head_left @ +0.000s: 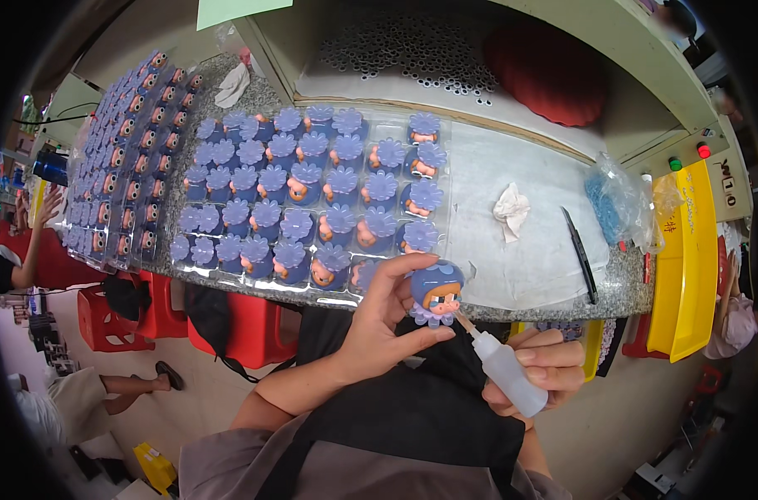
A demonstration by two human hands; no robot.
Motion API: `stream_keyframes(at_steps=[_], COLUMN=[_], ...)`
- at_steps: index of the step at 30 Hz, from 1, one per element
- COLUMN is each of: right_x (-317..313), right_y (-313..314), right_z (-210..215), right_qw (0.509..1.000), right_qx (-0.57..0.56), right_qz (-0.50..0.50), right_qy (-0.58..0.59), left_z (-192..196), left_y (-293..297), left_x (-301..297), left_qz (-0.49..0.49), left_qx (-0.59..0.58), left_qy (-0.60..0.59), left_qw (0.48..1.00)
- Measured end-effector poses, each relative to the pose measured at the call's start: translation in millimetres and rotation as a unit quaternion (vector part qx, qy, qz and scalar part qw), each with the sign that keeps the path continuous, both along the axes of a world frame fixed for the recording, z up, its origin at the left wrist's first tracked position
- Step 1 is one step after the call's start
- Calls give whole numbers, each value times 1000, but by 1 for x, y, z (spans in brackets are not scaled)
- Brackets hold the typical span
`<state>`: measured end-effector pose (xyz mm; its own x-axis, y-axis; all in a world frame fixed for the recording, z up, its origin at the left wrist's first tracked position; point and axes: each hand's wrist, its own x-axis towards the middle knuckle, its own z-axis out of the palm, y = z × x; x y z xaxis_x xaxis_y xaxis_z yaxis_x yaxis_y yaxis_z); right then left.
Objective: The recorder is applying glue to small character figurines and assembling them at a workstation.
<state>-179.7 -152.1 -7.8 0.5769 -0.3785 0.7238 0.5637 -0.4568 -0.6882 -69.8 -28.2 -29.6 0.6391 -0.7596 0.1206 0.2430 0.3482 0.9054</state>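
Between the fingers and thumb of my left hand (385, 321) is a small doll head (440, 293) with a blue hood and a pale purple frilled collar. My right hand (542, 367) is wrapped round a white squeeze bottle (508, 375). The bottle's thin nozzle points up and left, close to the face of the doll head; whether it touches cannot be made out. Just beyond my hands, a clear plastic tray (387, 123) bears rows of similar blue heads, most with purple flower-shaped pieces facing up.
Stacked trays of finished-looking heads (129, 167) stand at the left. Black tweezers (579, 254) and a crumpled tissue (511, 211) lie on white paper. Many small eye pieces (412, 58) and a red round object (546, 75) are on the shelf. A yellow tray (687, 267) is at right.
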Motion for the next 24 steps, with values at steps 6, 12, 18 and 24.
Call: stream_keyframes(at_steps=[6, 12, 18, 24], right_x=[1, 6, 56, 168], right_y=[-5, -8, -74, -177], right_z=[1, -3, -1, -57], right_qw=[1000, 998, 966, 925], right_qx=[-15, 31, 140, -142], right_qz=[16, -60, -90, -194], right_qy=[17, -1, 200, 293], left_z=[-1, 2, -2, 5], left_y=[-1, -2, 5, 9], left_x=[1, 5, 17, 13], left_qz=[0, 5, 64, 50], left_qx=[2, -10, -18, -11], left_qy=[3, 18, 48, 39], left_qw=[1000, 1000, 997, 998])
